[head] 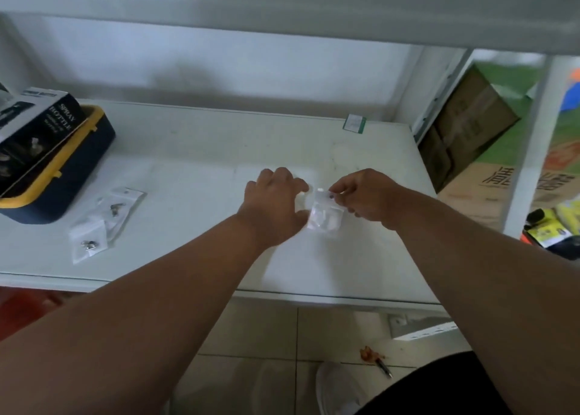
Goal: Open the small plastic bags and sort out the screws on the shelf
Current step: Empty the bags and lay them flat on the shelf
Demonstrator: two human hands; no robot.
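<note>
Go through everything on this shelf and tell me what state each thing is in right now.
Small clear plastic bag: held up between both hands.
Two clear plastic screw bags: lying flat, overlapping, screws inside.
Navy case with yellow trim: lid down.
Black spray bottle box: resting on the case.

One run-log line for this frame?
stage: opening bag | right hand: pinches small bag top | left hand: at bag, grip unclear | two bags wait on shelf

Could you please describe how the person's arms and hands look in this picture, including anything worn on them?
Both arms are bare from the frame's edge to the fingers: no sleeves, gloves, watch, bracelets or rings show. The left hand and right hand carry no visible markings, and motion blur softens the fingers. A dark garment shows only at the lower right corner.
</note>
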